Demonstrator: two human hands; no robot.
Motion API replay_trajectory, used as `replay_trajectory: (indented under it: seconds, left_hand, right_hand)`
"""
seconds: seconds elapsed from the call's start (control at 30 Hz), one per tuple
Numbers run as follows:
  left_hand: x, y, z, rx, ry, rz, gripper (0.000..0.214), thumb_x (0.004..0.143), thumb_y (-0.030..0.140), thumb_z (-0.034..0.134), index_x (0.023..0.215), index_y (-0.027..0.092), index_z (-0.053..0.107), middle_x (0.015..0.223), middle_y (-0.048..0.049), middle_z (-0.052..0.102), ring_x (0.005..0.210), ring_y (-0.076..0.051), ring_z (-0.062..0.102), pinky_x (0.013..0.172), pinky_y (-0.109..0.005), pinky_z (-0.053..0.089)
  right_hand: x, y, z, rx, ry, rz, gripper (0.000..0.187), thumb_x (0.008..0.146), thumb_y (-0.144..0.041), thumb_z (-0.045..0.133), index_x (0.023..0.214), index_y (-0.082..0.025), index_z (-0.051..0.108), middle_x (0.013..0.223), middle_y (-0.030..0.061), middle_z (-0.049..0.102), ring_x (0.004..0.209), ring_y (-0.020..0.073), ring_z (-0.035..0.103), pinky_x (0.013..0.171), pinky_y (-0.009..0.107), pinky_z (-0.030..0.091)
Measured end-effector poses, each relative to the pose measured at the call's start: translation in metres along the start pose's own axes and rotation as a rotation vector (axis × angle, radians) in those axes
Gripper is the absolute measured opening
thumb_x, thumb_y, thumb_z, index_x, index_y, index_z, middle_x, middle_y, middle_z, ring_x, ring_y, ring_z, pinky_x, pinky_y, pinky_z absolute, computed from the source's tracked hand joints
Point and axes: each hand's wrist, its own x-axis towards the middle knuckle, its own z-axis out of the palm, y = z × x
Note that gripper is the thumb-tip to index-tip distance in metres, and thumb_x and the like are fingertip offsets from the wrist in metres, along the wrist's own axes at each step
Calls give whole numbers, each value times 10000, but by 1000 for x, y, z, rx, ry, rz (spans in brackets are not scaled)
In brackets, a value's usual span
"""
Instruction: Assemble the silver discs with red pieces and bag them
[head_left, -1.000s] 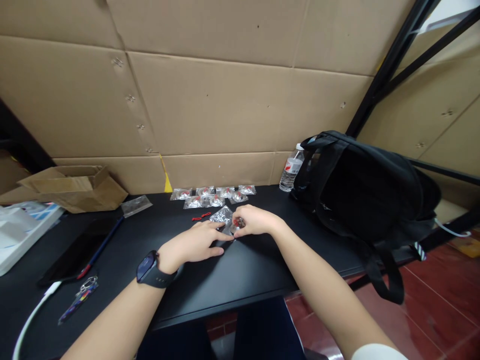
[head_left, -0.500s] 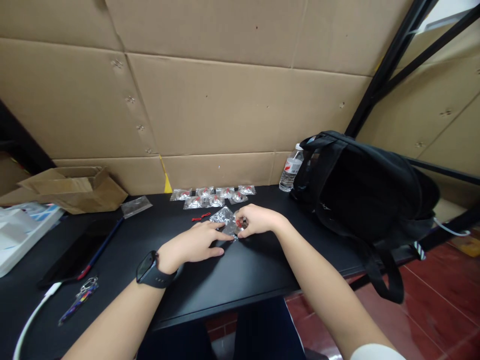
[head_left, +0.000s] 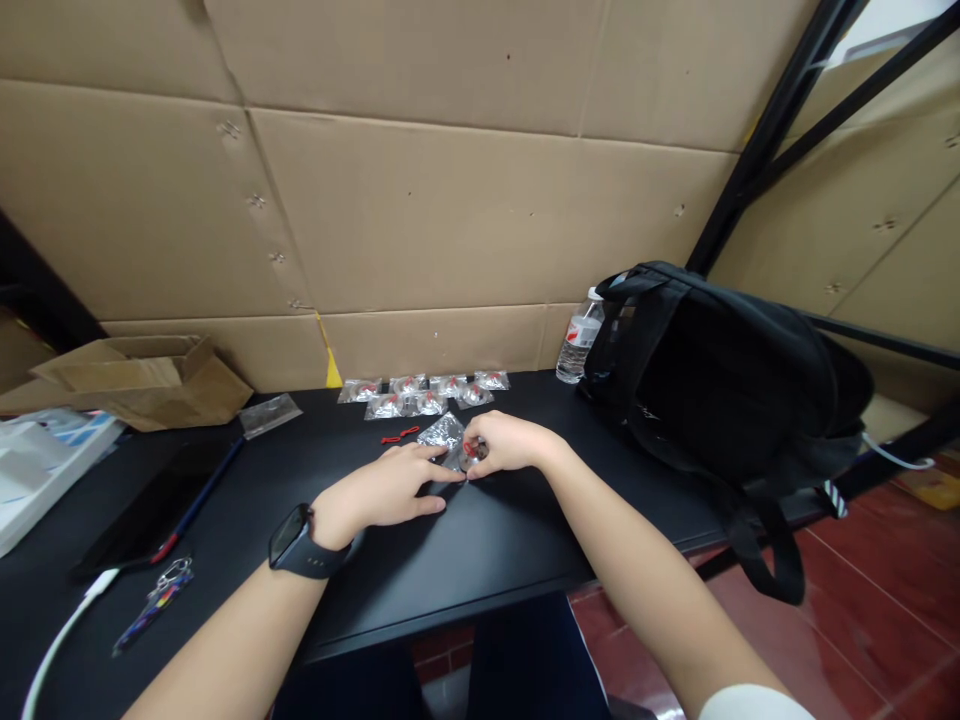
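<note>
On the black table lies a clear plastic bag (head_left: 441, 431). My left hand (head_left: 396, 483) rests on its near edge, palm down, with the fingers stretched out and apart. At the bag's right side, my right hand (head_left: 506, 442) pinches a small round silvery piece with red on it (head_left: 473, 452); the fingers hide part of it. Whether that piece is partly inside the bag, I cannot tell. A short red cord (head_left: 400, 435) lies to the left of the bag. Just behind stand rows of several small clear packets (head_left: 428, 402), each with a round piece and red inside.
A black backpack (head_left: 735, 380) and a water bottle (head_left: 580, 337) stand at the right. To the left are a flat clear bag (head_left: 270, 414), a brown paper bag (head_left: 187, 390), a dark tablet (head_left: 150, 505) with a white cable, and a keychain (head_left: 155, 603). Cardboard (head_left: 420, 220) walls the back.
The right hand with the round piece has shifted slightly left, closer to the bag. My left hand stays on the bag. The whole view has moved a little.
</note>
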Motion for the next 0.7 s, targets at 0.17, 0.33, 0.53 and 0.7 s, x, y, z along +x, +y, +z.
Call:
replay_trajectory:
  seconds: [0.17, 0.33, 0.53, 0.7]
  left_hand:
    - [0, -2, 1, -14, 10, 11, 497, 900, 378, 675, 1389, 428, 603, 1569, -50, 473, 1415, -344, 471, 1145, -501, 396]
    - [0, -4, 3, -19, 18, 6, 494, 897, 382, 676, 1385, 425, 608, 1572, -48, 468, 1406, -346, 481, 1142, -505, 399]
    - [0, -3, 3, 6, 6, 5, 503, 904, 374, 671, 1398, 433, 593, 1583, -58, 451, 1422, -358, 460, 1144, -523, 394]
    - [0, -4, 3, 5, 0, 5, 499, 908, 385, 667, 1398, 438, 590, 1590, -56, 442, 1442, -351, 435, 1149, -513, 390]
  right_hand:
    - [0, -3, 0, 8, 5, 2, 302, 693, -375, 856, 878, -164, 746, 762, 5, 669, 700, 144, 562, 643, 235, 382]
    - [0, -3, 0, 8, 7, -1, 302, 695, -382, 856, 869, -163, 741, 748, 2, 659, 694, 144, 556, 649, 238, 378]
    - [2, -1, 2, -12, 32, -5, 282, 722, -375, 838, 871, -160, 732, 771, 11, 652, 730, 151, 562, 666, 238, 380]
    - [2, -2, 3, -34, 55, -6, 270, 745, -356, 825, 899, -156, 732, 815, 31, 662, 762, 164, 566, 669, 240, 381]
